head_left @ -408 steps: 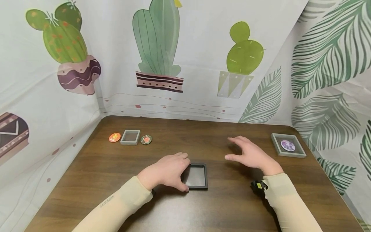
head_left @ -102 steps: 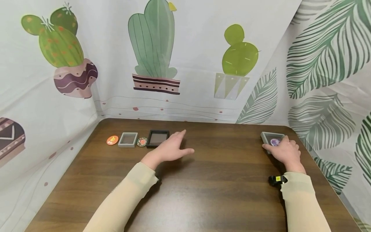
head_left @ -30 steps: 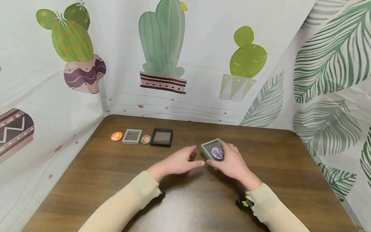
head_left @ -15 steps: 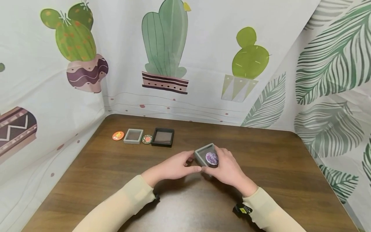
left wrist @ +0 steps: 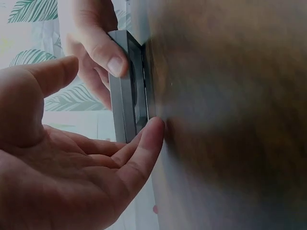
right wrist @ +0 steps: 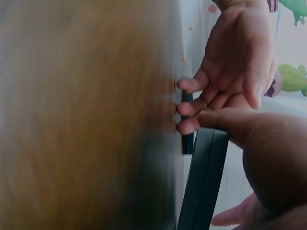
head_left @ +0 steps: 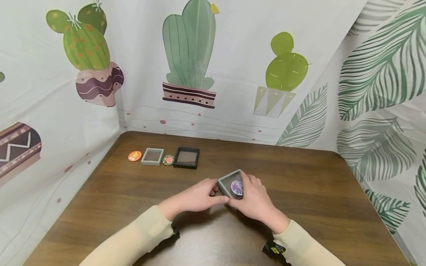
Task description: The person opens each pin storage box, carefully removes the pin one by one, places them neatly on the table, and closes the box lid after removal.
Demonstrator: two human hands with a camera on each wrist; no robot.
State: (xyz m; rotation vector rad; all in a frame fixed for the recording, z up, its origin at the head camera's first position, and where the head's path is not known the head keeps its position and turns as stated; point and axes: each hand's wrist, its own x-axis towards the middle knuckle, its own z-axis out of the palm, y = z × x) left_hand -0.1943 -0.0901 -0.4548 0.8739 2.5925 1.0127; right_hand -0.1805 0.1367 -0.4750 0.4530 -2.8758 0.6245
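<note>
A grey square display frame (head_left: 222, 189) with a clear pane and a round purple picture disc (head_left: 237, 187) inside is tilted in front of me, one side raised off the table. My right hand (head_left: 254, 197) grips its right side, thumb along the near edge and fingers over the far edge. My left hand (head_left: 199, 195) is at the frame's left corner. In the left wrist view its fingertips reach the lower end of the frame (left wrist: 122, 103), while the thumb stands away from it. The right wrist view shows the frame's dark side (right wrist: 206, 163) under the right thumb.
At the back left of the wooden table (head_left: 299, 184) lie, in a row, an orange round disc (head_left: 134, 156), a smaller grey frame (head_left: 152, 163), a dark green patterned disc (head_left: 168, 160) and a black frame (head_left: 185, 166). A cactus-printed curtain (head_left: 233, 55) hangs behind.
The black frame went from the middle to the back-left row. My right hand took the grey frame from the right corner and brought it to the middle, lately nearer me; my left hand met it.
</note>
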